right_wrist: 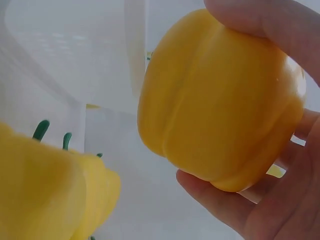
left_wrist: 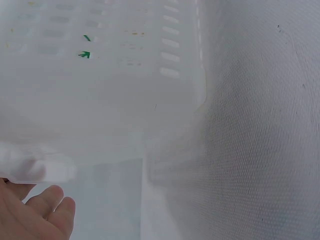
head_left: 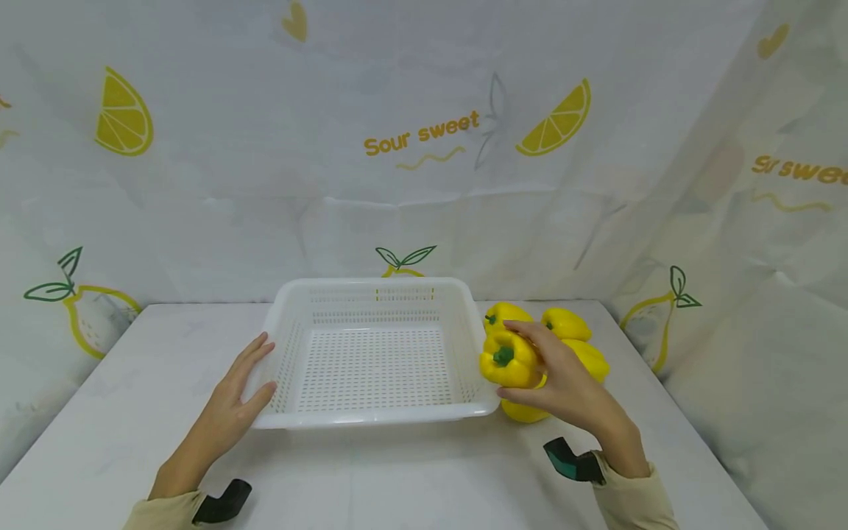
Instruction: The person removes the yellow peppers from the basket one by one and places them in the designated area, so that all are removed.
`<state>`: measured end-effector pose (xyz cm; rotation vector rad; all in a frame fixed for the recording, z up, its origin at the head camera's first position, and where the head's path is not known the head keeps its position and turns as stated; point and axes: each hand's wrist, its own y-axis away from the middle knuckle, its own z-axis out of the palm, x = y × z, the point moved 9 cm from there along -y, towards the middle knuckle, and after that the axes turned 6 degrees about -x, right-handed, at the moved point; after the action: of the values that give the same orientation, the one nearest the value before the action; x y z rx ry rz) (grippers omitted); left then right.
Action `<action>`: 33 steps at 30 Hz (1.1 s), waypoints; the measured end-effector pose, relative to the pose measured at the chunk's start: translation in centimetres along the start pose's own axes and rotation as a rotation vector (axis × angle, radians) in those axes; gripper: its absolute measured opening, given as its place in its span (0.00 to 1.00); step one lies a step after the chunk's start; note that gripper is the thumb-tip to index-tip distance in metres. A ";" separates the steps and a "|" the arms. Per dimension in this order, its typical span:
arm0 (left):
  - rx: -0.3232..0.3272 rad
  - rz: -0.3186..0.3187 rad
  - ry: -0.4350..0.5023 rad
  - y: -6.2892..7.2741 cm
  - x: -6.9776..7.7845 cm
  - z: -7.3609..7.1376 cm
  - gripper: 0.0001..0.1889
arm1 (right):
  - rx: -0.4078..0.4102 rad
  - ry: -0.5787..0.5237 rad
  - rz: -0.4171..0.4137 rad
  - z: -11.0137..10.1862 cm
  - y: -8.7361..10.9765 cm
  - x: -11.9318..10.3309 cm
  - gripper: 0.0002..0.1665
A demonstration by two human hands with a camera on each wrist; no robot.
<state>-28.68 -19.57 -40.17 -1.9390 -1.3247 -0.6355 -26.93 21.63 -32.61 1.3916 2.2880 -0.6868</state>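
Note:
My right hand point(head_left: 563, 375) grips a yellow bell pepper point(head_left: 509, 359) beside the right rim of a white plastic basket point(head_left: 377, 417). The pepper's green stem faces the basket in the head view. Close up in the right wrist view, thumb and fingers lie on opposite sides of the held pepper point(right_wrist: 220, 105). More yellow bell peppers point(head_left: 586, 358) lie behind and below that hand, partly hidden by it. At the basket's left rim rests my left hand point(head_left: 228, 405), fingers fairly straight and thumb spread apart. In the left wrist view, fingers point(left_wrist: 52, 210) show just below the rim.
The basket has slotted walls and a grid floor, with no pepper inside. It stands on a white table point(head_left: 371, 478). Behind and to the right hangs a white cloth point(head_left: 265, 147) printed with lemons and lettering.

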 end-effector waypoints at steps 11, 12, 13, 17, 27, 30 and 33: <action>-0.004 -0.004 0.008 0.1 -0.1 -0.2 0.32 | 0.000 0.003 0.101 -0.6 1.9 2.6 0.50; -0.003 -0.004 0.009 0.1 -0.1 -0.2 0.32 | 0.001 0.008 0.110 -0.7 2.0 2.8 0.50; -0.003 -0.006 0.010 0.1 -0.2 -0.2 0.32 | 0.004 0.012 0.112 -0.8 2.2 3.1 0.50; -0.003 -0.015 0.014 0.1 -0.2 -0.2 0.32 | 0.020 0.023 0.105 -1.1 2.7 3.8 0.50; -0.007 0.002 0.025 0.0 -0.1 -0.2 0.32 | 0.042 0.042 0.094 -2.2 3.6 5.0 0.48; -0.010 0.003 0.032 -0.1 0.0 -0.1 0.31 | 0.046 0.051 0.096 -2.4 3.8 5.5 0.48; -0.011 0.004 0.038 -0.1 0.0 0.0 0.31 | 0.052 0.061 0.096 -2.5 4.1 6.0 0.47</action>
<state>-28.81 -19.57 -40.14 -1.9283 -1.2962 -0.6752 -26.11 29.01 -34.71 1.5555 2.2468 -0.6866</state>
